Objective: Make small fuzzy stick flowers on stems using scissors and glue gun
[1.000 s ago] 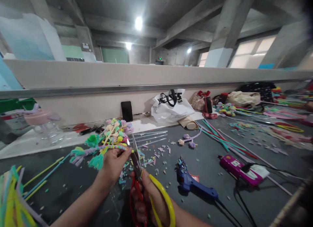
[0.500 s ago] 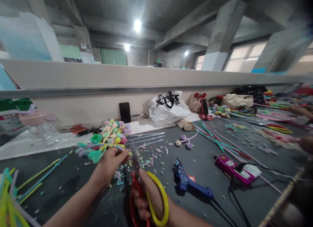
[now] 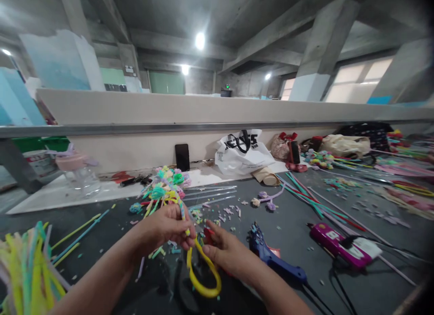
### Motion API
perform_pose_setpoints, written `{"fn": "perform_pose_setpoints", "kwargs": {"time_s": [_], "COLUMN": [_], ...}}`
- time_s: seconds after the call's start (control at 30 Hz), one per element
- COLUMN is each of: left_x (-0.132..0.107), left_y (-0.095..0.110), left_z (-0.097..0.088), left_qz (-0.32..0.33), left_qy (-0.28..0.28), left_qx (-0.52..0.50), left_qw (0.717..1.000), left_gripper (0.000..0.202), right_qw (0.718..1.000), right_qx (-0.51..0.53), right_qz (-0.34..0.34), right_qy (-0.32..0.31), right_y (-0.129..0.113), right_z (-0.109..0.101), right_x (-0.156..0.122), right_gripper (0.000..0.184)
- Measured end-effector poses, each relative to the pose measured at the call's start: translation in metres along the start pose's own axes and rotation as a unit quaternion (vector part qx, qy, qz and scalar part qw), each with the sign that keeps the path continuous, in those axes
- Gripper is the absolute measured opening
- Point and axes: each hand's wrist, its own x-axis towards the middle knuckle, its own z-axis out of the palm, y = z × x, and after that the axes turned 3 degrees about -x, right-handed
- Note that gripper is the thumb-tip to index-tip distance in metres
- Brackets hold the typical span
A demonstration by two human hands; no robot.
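My left hand (image 3: pixel 172 226) is closed in a pinch on a pastel pipe cleaner (image 3: pixel 183 213), whose end points down between thumb and fingers. Just behind it lies a cluster of fuzzy pipe-cleaner flowers (image 3: pixel 167 183) in green, yellow, pink and purple. My right hand (image 3: pixel 225 249) is closed round the scissors (image 3: pixel 206 290). Their yellow handle loop hangs toward me, and part of the red handle shows between thumb and forefinger. The blades are hidden. Both hands are close together above the dark table.
A blue glue gun (image 3: pixel 274 260) lies right of my hands, beside a purple power strip (image 3: pixel 339 245) with cables. Cut snippets (image 3: pixel 228 211) litter the table. Pipe-cleaner bundles (image 3: pixel 30 265) lie at the left. A phone (image 3: pixel 182 157) and white bag (image 3: pixel 242 152) stand at the back.
The scissors have turned, so the blades no longer show and the yellow loop points down-left. My left hand has moved right and down, nearer my right hand. The camera view has shifted left.
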Motion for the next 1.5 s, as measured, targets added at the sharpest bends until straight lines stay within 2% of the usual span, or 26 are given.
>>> {"fn": "perform_pose_setpoints", "kwargs": {"time_s": [0.07,0.13,0.23,0.3,0.37,0.43,0.5,0.57,0.7,0.83,1.0,1.13,1.3,1.4,1.5], "left_x": [0.001,0.004,0.008,0.01,0.011,0.012,0.014,0.015,0.013,0.007,0.008,0.013,0.014,0.013,0.013], "left_y": [-0.002,-0.006,-0.013,-0.019,-0.025,-0.032,-0.04,-0.045,-0.04,-0.029,-0.031,-0.039,-0.042,-0.041,-0.04], "left_z": [0.002,0.004,0.007,0.011,0.017,0.024,0.031,0.036,0.039,0.039,0.039,0.038,0.038,0.038,0.04], "left_qz": [-0.005,-0.008,0.001,0.012,0.033,0.055,0.072,0.075,0.055,0.035,0.074,0.104,0.104,0.09,0.083], "left_qy": [0.021,0.058,0.09,0.09,0.094,0.098,0.104,0.11,0.083,0.052,0.073,0.066,0.039,0.034,0.065], "left_qx": [0.078,0.146,0.246,0.316,0.391,0.459,0.498,0.507,0.481,0.473,0.515,0.535,0.559,0.539,0.492], "left_qw": [0.997,0.987,0.965,0.944,0.915,0.882,0.858,0.851,0.871,0.879,0.851,0.836,0.822,0.837,0.864], "left_gripper": [0.016,0.013,0.007,0.008,0.011,0.013,0.013,0.013,0.018,0.018,0.024,0.028,0.029,0.03,0.028], "right_qw": [0.984,0.95,0.931,0.941,0.963,0.981,0.98,0.965,0.932,0.917,0.916,0.918,0.918,0.918,0.919], "right_qx": [-0.176,-0.307,-0.342,-0.277,-0.155,-0.01,0.113,0.212,0.332,0.366,0.366,0.363,0.366,0.367,0.363], "right_qz": [-0.039,-0.054,-0.097,-0.134,-0.132,-0.09,-0.055,-0.044,-0.045,-0.052,-0.062,-0.065,-0.067,-0.067,-0.065], "right_qy": [0.01,0.022,0.082,0.139,0.177,0.171,0.152,0.145,0.141,0.148,0.152,0.144,0.136,0.135,0.141], "right_y": [0.0,-0.003,-0.011,-0.013,-0.01,-0.005,-0.001,0.0,-0.002,-0.003,-0.002,-0.001,-0.002,-0.003,-0.003], "right_z": [-0.001,-0.001,-0.003,-0.005,-0.005,-0.005,-0.004,-0.004,-0.008,-0.013,-0.013,-0.011,-0.01,-0.01,-0.011], "right_x": [0.0,-0.003,-0.004,-0.002,0.002,0.006,0.007,0.006,0.005,0.007,0.01,0.01,0.009,0.009,0.009], "right_gripper": [0.02,0.029,0.032,0.023,0.02,0.024,0.026,0.025,0.022,0.021,0.019,0.018,0.02,0.02,0.019]}}
